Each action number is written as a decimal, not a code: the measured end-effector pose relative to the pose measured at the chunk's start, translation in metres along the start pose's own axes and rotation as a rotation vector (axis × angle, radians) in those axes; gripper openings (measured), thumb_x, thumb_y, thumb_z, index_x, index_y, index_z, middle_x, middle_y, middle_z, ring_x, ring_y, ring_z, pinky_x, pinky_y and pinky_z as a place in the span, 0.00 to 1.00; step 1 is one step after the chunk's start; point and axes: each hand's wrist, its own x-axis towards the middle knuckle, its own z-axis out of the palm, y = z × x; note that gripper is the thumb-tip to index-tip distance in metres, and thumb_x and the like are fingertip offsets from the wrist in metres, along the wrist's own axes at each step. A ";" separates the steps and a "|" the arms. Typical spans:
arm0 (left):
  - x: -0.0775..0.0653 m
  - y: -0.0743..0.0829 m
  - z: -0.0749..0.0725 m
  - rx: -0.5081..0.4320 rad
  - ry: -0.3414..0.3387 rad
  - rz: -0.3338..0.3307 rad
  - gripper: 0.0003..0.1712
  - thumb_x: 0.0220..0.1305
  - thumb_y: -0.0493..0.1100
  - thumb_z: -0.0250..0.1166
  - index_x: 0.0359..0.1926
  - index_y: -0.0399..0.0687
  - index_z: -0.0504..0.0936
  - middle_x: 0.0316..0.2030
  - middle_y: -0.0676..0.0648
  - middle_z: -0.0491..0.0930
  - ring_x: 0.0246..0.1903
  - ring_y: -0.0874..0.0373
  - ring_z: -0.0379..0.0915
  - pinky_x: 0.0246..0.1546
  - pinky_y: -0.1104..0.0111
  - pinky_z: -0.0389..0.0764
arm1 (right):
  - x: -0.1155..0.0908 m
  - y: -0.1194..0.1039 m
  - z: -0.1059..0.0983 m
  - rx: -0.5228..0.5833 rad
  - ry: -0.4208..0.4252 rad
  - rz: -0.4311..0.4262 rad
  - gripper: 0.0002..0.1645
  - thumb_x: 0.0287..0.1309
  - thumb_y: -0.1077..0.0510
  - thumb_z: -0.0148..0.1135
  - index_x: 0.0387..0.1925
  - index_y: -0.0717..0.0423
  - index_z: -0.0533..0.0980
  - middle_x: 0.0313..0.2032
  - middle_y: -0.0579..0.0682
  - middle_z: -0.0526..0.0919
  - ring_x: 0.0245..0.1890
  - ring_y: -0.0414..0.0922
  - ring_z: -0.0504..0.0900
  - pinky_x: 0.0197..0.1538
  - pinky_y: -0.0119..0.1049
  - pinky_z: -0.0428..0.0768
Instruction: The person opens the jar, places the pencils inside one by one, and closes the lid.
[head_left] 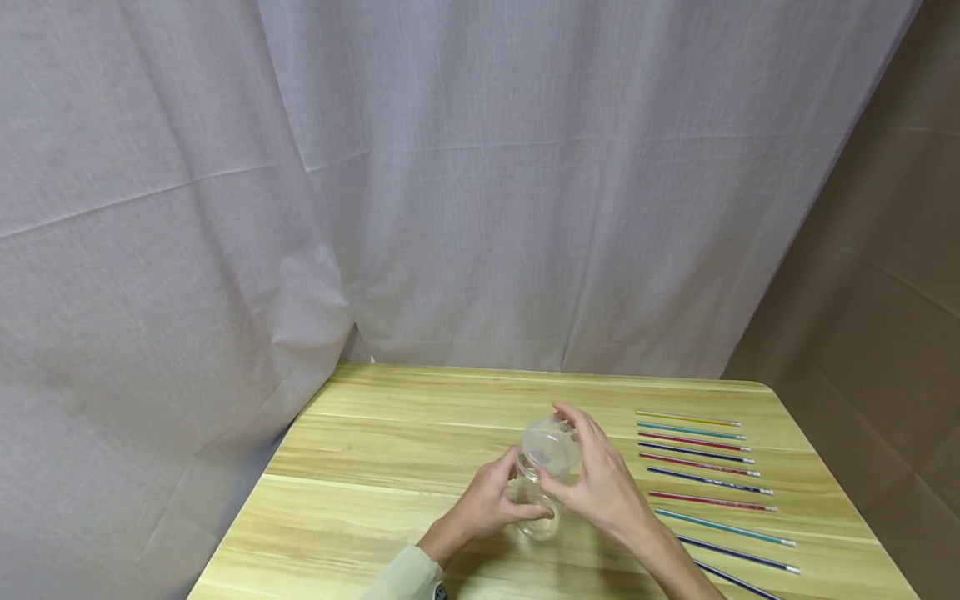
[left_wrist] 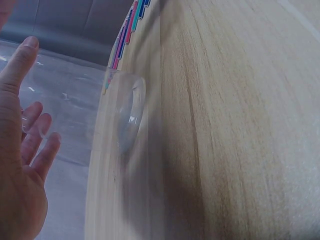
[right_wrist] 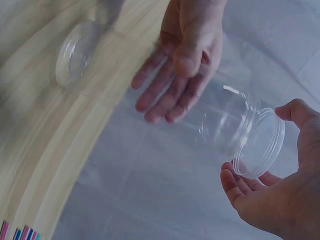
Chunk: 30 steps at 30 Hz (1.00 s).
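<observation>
Gripping a clear lid (right_wrist: pixel 266 145) between thumb and fingers, the right hand (head_left: pixel 603 487) is holding it at the mouth of a roughly upright clear jar (right_wrist: pixel 220 122), which the left hand (head_left: pixel 487 504) is loosely clasping.

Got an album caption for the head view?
Left hand holds a clear jar, right hand its lid, pencils lined up at right.

Head camera looks forward-down; closer wrist views share the jar (right_wrist: pixel 222 120).
</observation>
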 end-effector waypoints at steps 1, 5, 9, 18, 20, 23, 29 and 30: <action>0.000 0.000 0.000 0.005 0.004 -0.005 0.57 0.57 0.49 0.83 0.81 0.54 0.60 0.71 0.48 0.76 0.66 0.55 0.76 0.65 0.63 0.80 | 0.000 0.000 -0.003 -0.002 0.009 -0.002 0.54 0.45 0.62 0.84 0.73 0.60 0.67 0.62 0.54 0.80 0.57 0.53 0.81 0.52 0.55 0.87; 0.001 0.002 -0.001 0.016 0.010 -0.009 0.51 0.56 0.49 0.84 0.75 0.53 0.65 0.68 0.48 0.78 0.65 0.55 0.77 0.65 0.63 0.80 | -0.005 0.004 -0.016 -0.021 0.047 -0.005 0.54 0.45 0.63 0.83 0.73 0.60 0.67 0.61 0.55 0.81 0.57 0.53 0.81 0.51 0.56 0.86; 0.002 0.003 -0.001 0.020 0.004 -0.005 0.48 0.56 0.49 0.83 0.72 0.50 0.67 0.67 0.48 0.79 0.65 0.55 0.77 0.66 0.61 0.80 | -0.015 0.011 -0.027 -0.033 0.081 0.005 0.54 0.43 0.64 0.84 0.73 0.60 0.68 0.61 0.54 0.81 0.55 0.53 0.81 0.52 0.44 0.84; 0.001 0.003 0.000 0.016 0.007 -0.018 0.47 0.56 0.50 0.83 0.72 0.53 0.67 0.67 0.50 0.80 0.64 0.57 0.78 0.67 0.59 0.80 | -0.056 0.026 -0.031 -0.067 0.051 0.163 0.52 0.44 0.60 0.87 0.70 0.62 0.71 0.61 0.58 0.84 0.57 0.58 0.83 0.54 0.47 0.83; 0.002 0.004 -0.001 0.014 0.009 -0.021 0.47 0.56 0.49 0.84 0.72 0.52 0.68 0.66 0.50 0.80 0.64 0.57 0.78 0.67 0.59 0.80 | -0.066 0.030 -0.026 -0.069 0.025 0.186 0.52 0.44 0.59 0.88 0.70 0.63 0.72 0.60 0.59 0.84 0.57 0.59 0.83 0.52 0.58 0.85; 0.002 0.005 -0.002 0.006 0.010 -0.036 0.47 0.55 0.49 0.84 0.71 0.52 0.68 0.67 0.49 0.80 0.64 0.57 0.78 0.67 0.58 0.79 | -0.081 0.037 -0.017 -0.062 -0.004 0.209 0.52 0.42 0.58 0.90 0.69 0.64 0.73 0.60 0.60 0.85 0.56 0.61 0.84 0.51 0.63 0.85; 0.003 0.006 -0.002 0.001 0.002 -0.061 0.47 0.55 0.51 0.84 0.72 0.56 0.68 0.66 0.50 0.80 0.64 0.58 0.78 0.67 0.58 0.79 | -0.108 0.046 0.000 -0.015 -0.078 0.298 0.52 0.40 0.57 0.91 0.65 0.66 0.74 0.58 0.60 0.85 0.53 0.61 0.85 0.51 0.60 0.87; 0.003 0.006 -0.001 0.002 0.001 -0.062 0.47 0.55 0.51 0.84 0.72 0.56 0.68 0.66 0.51 0.80 0.64 0.58 0.78 0.67 0.58 0.79 | -0.112 0.048 0.002 -0.006 -0.088 0.303 0.52 0.38 0.57 0.91 0.65 0.68 0.74 0.57 0.60 0.85 0.53 0.62 0.85 0.51 0.59 0.87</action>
